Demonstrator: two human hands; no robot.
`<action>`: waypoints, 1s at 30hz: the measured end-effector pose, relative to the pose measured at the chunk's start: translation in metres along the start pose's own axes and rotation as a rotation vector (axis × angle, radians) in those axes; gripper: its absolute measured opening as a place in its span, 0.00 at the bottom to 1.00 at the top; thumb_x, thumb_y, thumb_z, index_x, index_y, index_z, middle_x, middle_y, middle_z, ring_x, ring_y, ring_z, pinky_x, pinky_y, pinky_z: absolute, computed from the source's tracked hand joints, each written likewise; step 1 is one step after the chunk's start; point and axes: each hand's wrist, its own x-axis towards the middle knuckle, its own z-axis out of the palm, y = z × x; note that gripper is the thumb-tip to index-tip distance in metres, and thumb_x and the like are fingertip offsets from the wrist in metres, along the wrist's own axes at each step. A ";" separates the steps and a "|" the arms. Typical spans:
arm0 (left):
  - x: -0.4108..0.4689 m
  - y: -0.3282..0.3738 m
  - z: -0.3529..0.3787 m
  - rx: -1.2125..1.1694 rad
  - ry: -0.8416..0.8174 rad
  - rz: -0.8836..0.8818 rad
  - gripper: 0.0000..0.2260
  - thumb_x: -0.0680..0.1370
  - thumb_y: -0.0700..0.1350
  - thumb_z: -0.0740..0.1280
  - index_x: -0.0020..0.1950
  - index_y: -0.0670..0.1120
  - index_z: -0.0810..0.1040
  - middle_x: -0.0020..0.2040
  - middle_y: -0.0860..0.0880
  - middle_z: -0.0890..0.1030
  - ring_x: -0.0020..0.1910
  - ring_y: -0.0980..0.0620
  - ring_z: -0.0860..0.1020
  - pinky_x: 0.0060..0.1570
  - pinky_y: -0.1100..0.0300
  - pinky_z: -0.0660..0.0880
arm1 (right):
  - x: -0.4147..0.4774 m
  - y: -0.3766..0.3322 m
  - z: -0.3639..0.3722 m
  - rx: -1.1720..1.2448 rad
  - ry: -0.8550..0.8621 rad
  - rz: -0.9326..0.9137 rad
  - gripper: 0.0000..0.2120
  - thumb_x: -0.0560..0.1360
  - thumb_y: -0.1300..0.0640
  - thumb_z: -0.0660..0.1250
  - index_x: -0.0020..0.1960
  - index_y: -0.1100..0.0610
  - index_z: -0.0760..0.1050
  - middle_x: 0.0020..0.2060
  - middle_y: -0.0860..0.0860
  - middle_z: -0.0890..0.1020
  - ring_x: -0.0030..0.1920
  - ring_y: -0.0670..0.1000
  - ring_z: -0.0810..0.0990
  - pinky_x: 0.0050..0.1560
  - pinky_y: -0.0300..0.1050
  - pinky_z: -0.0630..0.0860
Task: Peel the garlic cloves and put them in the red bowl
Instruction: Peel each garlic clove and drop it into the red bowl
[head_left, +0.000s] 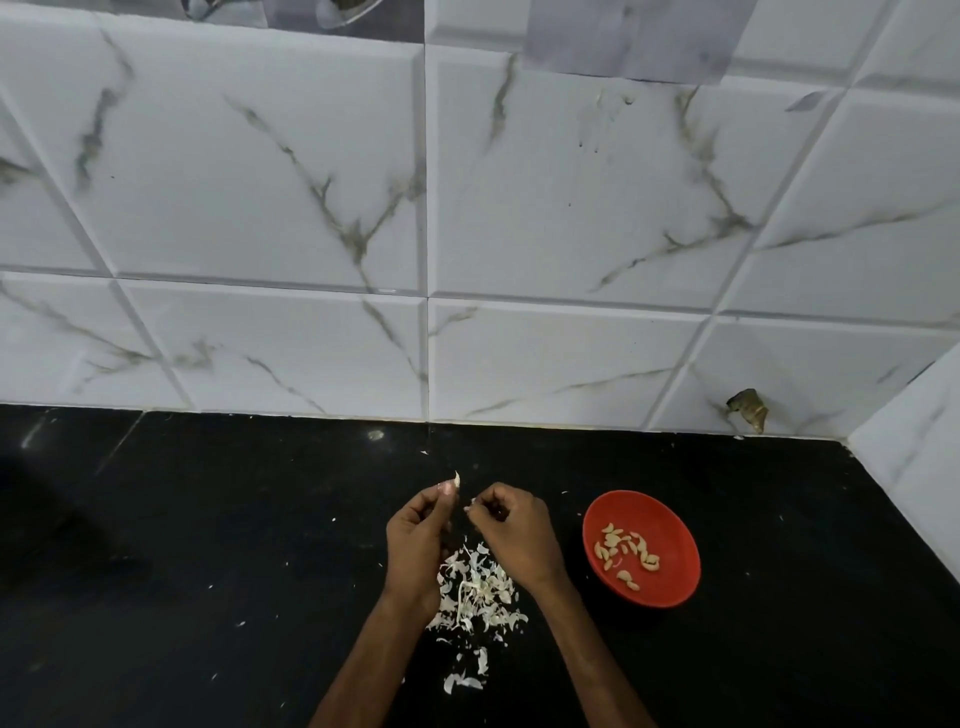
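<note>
Where the glossy black counter (208, 545) lies nearest, thin, papery white peels (480, 587) sit in one ragged heap beneath two hands. At its fingertips the left hand (418, 540) pinches one pale, pointed garlic clove (456, 480). Just beside it, the right hand (514, 535) has curled fingers, and whether it holds anything is unclear. Rightward, one round, smooth red bowl (675, 587) holds over a dozen yellowish crescent peeled cloves (626, 551). Behind stands a grey-veined tiled wall (260, 208).

The red bowl (670, 582) looks like smooth plastic with a dull sheen; the peeled cloves (626, 551) in it are smooth and pale. Under it the black table (208, 571) looks like polished stone, faintly reflective. Left of the bowl lie dry, papery garlic skins (478, 587). Behind it stand glossy, marble-veined wall tiles (260, 182).
</note>
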 end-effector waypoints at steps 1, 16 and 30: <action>0.000 0.000 -0.001 0.009 0.010 0.027 0.09 0.76 0.48 0.71 0.48 0.43 0.84 0.31 0.50 0.71 0.28 0.56 0.64 0.25 0.65 0.63 | 0.000 0.000 -0.001 -0.015 0.011 -0.004 0.06 0.78 0.53 0.70 0.42 0.51 0.81 0.35 0.45 0.83 0.36 0.43 0.80 0.41 0.46 0.79; -0.007 0.006 0.000 0.469 0.080 0.473 0.04 0.77 0.39 0.74 0.49 0.47 0.86 0.44 0.52 0.86 0.43 0.53 0.85 0.44 0.54 0.82 | 0.001 -0.011 -0.011 -0.019 0.164 -0.174 0.05 0.80 0.57 0.68 0.51 0.52 0.83 0.42 0.42 0.84 0.44 0.40 0.83 0.45 0.34 0.78; -0.008 0.000 -0.002 0.702 0.138 0.641 0.09 0.74 0.38 0.76 0.48 0.53 0.85 0.42 0.54 0.83 0.43 0.57 0.81 0.41 0.68 0.77 | 0.001 -0.015 -0.004 -0.009 0.092 -0.133 0.02 0.78 0.59 0.72 0.47 0.57 0.82 0.38 0.46 0.83 0.39 0.43 0.83 0.40 0.38 0.82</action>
